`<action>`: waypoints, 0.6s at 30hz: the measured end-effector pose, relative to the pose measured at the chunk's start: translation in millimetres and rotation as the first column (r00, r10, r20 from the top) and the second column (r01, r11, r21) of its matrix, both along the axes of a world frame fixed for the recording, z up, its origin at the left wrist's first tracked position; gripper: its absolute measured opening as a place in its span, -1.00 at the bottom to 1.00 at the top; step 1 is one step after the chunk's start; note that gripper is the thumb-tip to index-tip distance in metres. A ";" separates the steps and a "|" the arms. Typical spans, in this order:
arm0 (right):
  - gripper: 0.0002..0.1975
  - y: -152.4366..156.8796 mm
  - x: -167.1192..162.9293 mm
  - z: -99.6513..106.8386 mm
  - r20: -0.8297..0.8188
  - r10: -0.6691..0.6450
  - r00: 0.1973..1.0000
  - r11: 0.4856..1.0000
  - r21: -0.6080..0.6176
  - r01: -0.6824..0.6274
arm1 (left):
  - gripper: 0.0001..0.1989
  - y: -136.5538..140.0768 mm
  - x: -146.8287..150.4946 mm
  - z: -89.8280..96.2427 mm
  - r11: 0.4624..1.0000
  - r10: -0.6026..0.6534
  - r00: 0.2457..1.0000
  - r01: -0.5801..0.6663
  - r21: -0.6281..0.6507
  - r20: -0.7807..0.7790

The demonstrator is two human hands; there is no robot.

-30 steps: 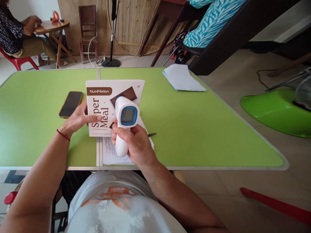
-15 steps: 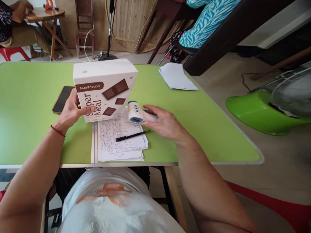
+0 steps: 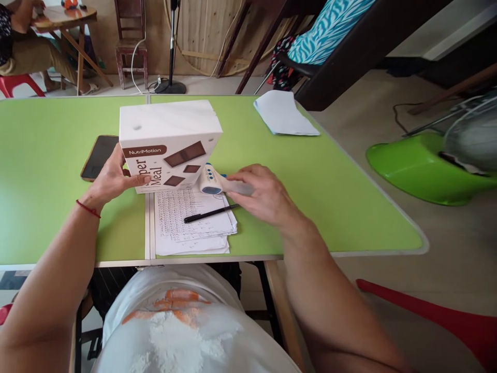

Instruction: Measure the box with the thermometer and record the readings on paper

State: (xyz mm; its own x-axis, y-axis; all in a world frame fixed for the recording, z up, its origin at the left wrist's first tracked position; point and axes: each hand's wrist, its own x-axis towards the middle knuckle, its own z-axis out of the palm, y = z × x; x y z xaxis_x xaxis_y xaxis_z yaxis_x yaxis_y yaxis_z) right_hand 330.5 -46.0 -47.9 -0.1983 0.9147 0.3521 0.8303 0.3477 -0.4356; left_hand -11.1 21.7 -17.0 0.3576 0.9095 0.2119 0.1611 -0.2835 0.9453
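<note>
My left hand grips the lower left side of a white box with brown printing, thumb across its front. The box leans with its top towards me over the green table. In my right hand is a white and blue infrared thermometer, held by its handle, its head close against the box's right side; whether they touch I cannot tell. Beneath both lie several handwritten sheets of paper, with a black pen on top. A smartphone lies flat behind my left hand.
The green folding table has a metal seam near the box. Folded paper lies at its far right. A green plastic chair and a red chair stand to the right. Other people sit beyond the table, near a microphone-type stand.
The box's top has tipped towards me, showing more of its upper face. The thermometer has shifted slightly left and lower, closer to the box. The view has moved a little.
</note>
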 end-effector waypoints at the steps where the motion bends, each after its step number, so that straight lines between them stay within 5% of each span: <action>1: -0.78 -6.4 0.1 2.1 0.015 0.031 0.999 1.000 0.000 -0.031 | -0.20 1.3 -1.4 -0.6 1.000 0.008 0.999 -0.008 -0.001 -0.041; 6: -0.83 -28.3 2.2 2.8 0.186 0.177 0.967 0.983 -0.073 -0.166 | -0.07 8.6 -6.7 -6.9 0.989 0.074 0.904 -0.012 0.147 -0.422; 9: -0.85 -31.5 0.4 2.0 0.173 0.159 0.972 0.987 0.005 -0.162 | -0.20 8.6 -8.1 -7.4 0.994 0.024 0.790 0.048 0.102 -0.613; 13: -0.93 -37.6 -18.7 4.6 -0.287 0.066 0.956 0.991 0.129 -0.030 | -0.31 6.6 -8.7 -4.0 0.998 -0.018 0.710 0.056 0.030 -0.704; 15: -0.94 -42.5 -34.7 4.0 -0.543 0.019 0.840 0.996 0.080 0.029 | -0.29 6.6 -8.2 -3.0 0.997 -0.014 0.702 0.068 0.047 -0.712; 18: -0.99 -48.5 -57.3 -3.0 -0.688 -0.053 0.724 0.997 -0.071 0.005 | -0.28 6.9 -6.6 -2.5 0.994 -0.016 0.694 0.088 0.063 -0.720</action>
State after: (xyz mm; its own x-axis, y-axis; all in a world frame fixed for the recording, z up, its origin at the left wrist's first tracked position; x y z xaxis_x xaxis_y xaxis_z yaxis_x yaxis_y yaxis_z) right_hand 273.1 -94.5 -50.9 0.1037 0.9397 0.3258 0.3027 0.2823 -0.9103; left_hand -17.7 28.6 -19.4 0.4797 0.8758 -0.0538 0.7625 -0.3857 0.5194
